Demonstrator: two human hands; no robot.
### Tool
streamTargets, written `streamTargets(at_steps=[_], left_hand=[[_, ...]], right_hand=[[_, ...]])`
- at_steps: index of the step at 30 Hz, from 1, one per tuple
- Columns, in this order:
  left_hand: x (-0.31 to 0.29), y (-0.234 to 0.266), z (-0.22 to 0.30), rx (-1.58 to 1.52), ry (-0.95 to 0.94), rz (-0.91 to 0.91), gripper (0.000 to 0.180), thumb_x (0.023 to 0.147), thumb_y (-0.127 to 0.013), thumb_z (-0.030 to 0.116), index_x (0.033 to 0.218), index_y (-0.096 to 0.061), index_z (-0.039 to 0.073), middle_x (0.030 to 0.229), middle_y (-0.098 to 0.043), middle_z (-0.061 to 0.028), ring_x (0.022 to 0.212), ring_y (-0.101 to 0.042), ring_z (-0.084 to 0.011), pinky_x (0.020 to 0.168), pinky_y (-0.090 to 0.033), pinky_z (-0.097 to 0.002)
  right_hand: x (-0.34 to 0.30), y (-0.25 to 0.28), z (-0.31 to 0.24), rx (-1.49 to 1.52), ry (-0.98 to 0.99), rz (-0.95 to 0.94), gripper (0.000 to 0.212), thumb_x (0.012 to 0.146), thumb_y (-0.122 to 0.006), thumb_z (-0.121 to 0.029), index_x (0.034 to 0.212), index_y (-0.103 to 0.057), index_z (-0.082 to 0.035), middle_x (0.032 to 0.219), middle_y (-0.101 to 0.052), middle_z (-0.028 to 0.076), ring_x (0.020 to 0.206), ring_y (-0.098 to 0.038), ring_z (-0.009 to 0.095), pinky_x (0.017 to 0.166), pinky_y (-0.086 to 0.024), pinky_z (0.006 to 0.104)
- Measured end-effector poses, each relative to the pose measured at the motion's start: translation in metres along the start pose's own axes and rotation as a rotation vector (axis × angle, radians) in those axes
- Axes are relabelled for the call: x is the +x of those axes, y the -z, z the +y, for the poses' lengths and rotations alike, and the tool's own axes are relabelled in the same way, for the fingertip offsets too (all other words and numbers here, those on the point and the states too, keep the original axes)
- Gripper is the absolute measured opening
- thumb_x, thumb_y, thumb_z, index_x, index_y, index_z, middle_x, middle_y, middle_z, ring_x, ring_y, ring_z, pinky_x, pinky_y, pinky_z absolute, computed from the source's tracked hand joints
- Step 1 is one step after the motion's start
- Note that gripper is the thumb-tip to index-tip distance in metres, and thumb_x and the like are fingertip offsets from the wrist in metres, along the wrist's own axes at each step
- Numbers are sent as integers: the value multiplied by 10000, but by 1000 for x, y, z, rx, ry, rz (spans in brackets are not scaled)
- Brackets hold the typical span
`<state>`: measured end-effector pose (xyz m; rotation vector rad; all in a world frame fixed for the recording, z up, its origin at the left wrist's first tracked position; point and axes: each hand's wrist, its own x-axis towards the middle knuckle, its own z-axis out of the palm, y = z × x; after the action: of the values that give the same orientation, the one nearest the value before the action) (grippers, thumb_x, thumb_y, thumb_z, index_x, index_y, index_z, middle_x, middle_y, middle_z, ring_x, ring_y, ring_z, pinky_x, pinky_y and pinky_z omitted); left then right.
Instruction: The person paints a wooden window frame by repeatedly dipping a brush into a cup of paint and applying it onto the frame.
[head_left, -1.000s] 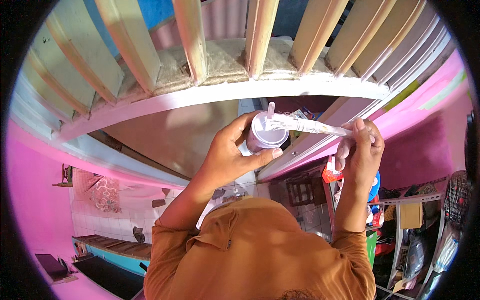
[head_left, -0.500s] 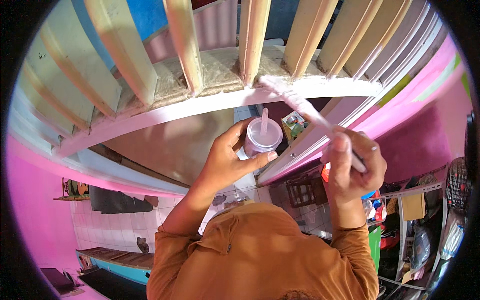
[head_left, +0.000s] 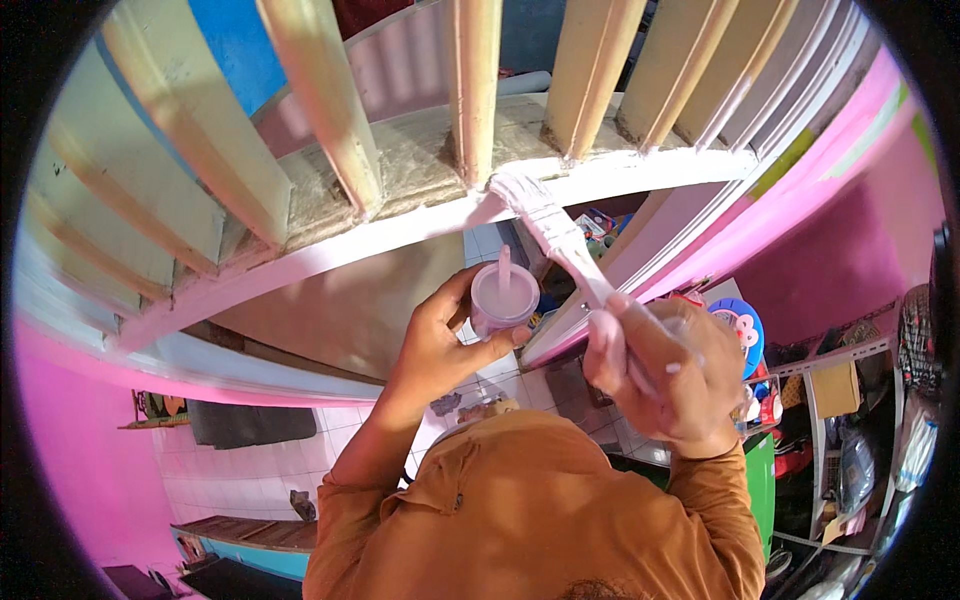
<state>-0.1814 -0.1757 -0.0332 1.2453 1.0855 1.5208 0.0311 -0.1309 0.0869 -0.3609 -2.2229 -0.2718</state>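
Observation:
My right hand [head_left: 670,375] is closed round the handle of a paintbrush [head_left: 548,228] smeared with pale paint. The bristles rest against the front face of a white wooden rail [head_left: 420,217], just under one of the cream slats [head_left: 473,90]. To the left and lower, my left hand [head_left: 445,330] wraps round a clear plastic cup [head_left: 504,297] of pale paint. A stick [head_left: 504,265] stands upright in the cup. Paint spots show on my right fingers and on my left thumb.
Several cream slats rise from the rail's dusty ledge [head_left: 410,150]. A white door frame [head_left: 650,262] and a pink wall [head_left: 830,260] stand at the right. Shelves with assorted goods [head_left: 850,400] are lower right. Below lie a tiled floor [head_left: 270,465] and a low blue-sided bench [head_left: 250,535].
The brush has turned so its flat side shows, and its bristles have shifted left along the rail. My right hand has moved lower and left; the cup has shifted slightly left.

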Motion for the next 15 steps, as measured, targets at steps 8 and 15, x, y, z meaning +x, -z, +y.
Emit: streamTargets(at_steps=[8,15], left_hand=[[-6,-3,-7,-3,30,30,683,785,-843,56,1372,-506,-40,1237,-608,-76,1152,-577,-148,1016,-454,-305],[-7,-7,-14,-30,27,13,671,793,-835,53,1373,-509,-34,1236,-599,-67,1148,-571,-143,1011,-451,-300]], right_hand=[[-3,23,4,-267,-168,-66,263,753,-813,-21,979,-684,18,642,-606,39,490,-544,139,432,-445,285],[-13,1,19,-112,24,199,271,746,-823,-33,977,-682,-24,659,-605,44,488,-556,155,427,-439,283]])
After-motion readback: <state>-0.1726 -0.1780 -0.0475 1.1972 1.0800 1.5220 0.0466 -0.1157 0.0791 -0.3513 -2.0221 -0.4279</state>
